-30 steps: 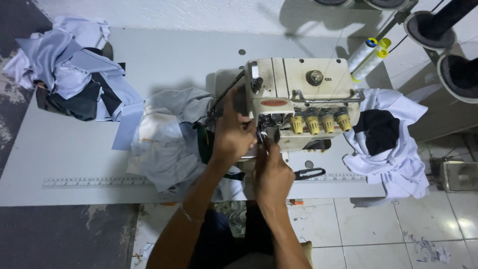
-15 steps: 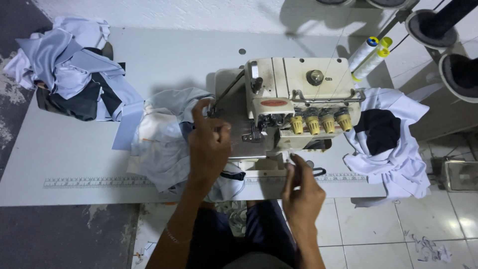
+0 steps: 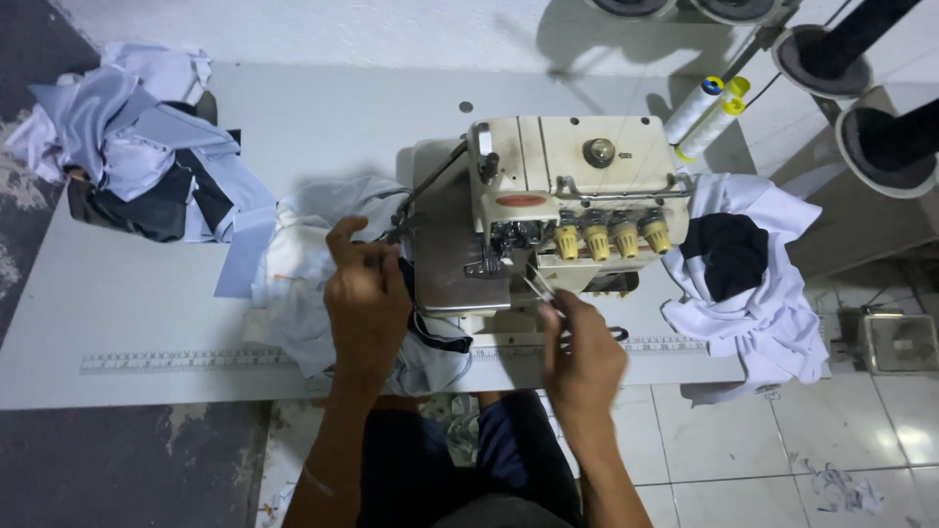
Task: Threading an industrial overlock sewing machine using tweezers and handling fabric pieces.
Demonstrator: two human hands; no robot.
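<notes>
A cream overlock sewing machine (image 3: 567, 171) with yellow tension knobs stands on the grey-white table (image 3: 323, 127). My left hand (image 3: 367, 298) rests on the pale blue-white garment (image 3: 293, 269) just left of the machine's metal bed, fingers bent on the cloth. In front of the machine my right hand (image 3: 582, 347) pinches thin metal tweezers (image 3: 536, 286), and their tips point up at the needle area under the machine head. Part of the garment hangs over the table's front edge below my left hand.
A heap of light blue and dark cloth (image 3: 137, 166) lies at the table's left end. White and black fabric (image 3: 748, 274) drapes off the right end. Thread cones (image 3: 709, 112) stand behind the machine. A ruler strip (image 3: 186, 360) runs along the front edge. Tiled floor lies on the right.
My right hand dropped from the needle area to the table's front edge, then came back up with the tweezers aimed at the needle. My left hand shifted left onto the garment.
</notes>
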